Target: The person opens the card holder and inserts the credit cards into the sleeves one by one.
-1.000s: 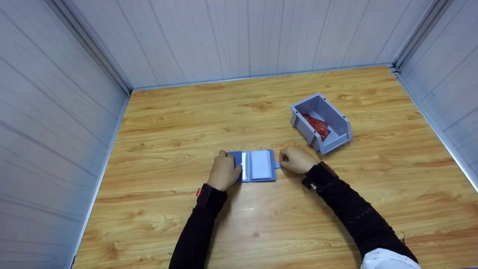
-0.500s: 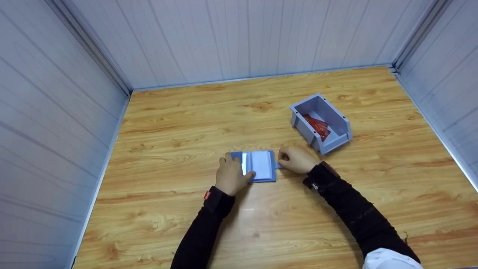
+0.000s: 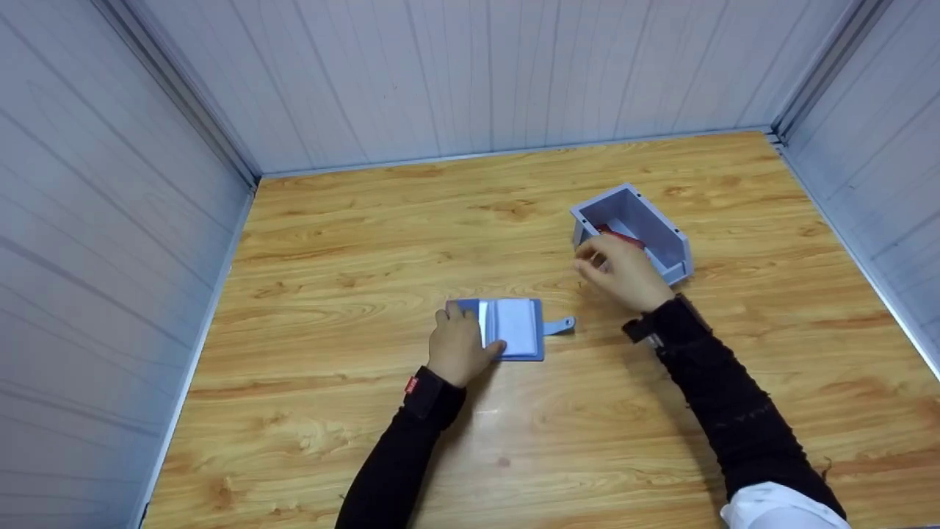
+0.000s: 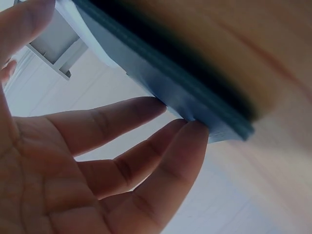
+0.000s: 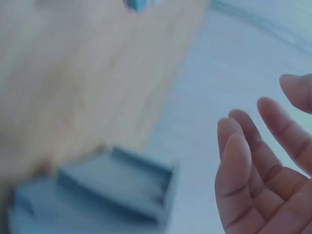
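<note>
Lying open near the centre of the head view, a small blue card holder (image 3: pixel 517 328) rests flat on a wood-grain bench (image 3: pixel 345 279). The left hand (image 3: pixel 457 349) spreads across its left side, the fingers gently bent on the cover and the thumb reaching to the lower edge of the pages. It presses rather than clasps, probably to keep the holder from closing or sliding. The left wrist view shows fingertips touching the cover near its edge.

The holder looks slim, with a stiff blue cover and a block of pale, translucent sleeves, one strip shining white. A short blue strap (image 3: pixel 559 325) with a small hole or stud near its rounded tip sticks out to the right, unfastened, which leaves the sleeves exposed.

Up and to the right, the right hand (image 3: pixel 624 273) hangs before a grey bin (image 3: pixel 650 224), its fingers loosely curled, a gap between thumb and fingertips, holding nothing. Red cards (image 3: pixel 623 236) lie in the bin, partly hidden by this hand; the bin's low front faces lower right, perhaps for easy access. Pale panelled walls (image 3: pixel 455 81) fill the top and sides.
</note>
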The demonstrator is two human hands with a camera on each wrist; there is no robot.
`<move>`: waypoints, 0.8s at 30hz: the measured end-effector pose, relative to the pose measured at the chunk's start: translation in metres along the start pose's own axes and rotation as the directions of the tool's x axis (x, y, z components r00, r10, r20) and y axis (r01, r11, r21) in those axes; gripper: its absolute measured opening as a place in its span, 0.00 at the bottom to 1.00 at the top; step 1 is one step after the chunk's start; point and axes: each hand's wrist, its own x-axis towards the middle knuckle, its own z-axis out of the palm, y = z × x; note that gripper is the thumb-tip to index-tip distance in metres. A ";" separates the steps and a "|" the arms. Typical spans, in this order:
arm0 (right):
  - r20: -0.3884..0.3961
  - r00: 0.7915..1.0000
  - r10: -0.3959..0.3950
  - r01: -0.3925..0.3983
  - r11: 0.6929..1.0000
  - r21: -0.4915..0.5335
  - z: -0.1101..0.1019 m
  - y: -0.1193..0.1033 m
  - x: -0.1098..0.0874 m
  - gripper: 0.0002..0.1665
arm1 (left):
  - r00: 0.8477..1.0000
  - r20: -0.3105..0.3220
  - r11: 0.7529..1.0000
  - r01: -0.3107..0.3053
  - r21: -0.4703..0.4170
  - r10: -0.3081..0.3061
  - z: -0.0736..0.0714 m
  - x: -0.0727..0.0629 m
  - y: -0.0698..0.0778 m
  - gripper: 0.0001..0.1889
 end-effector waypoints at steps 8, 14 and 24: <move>-0.056 0.990 0.131 -0.133 0.991 -0.020 -0.045 0.021 0.010 0.18 | 1.000 0.016 0.998 0.013 0.055 -0.014 0.001 0.001 0.002 0.41; 0.014 0.968 0.252 -0.250 0.965 -0.076 -0.054 0.048 0.024 0.22 | 1.000 0.013 0.998 0.015 0.057 -0.016 0.001 0.000 0.002 0.40; 0.184 0.925 0.333 -0.275 0.919 -0.283 -0.041 0.071 0.050 0.30 | 1.000 -0.012 0.999 0.002 0.043 -0.001 0.003 0.000 0.001 0.38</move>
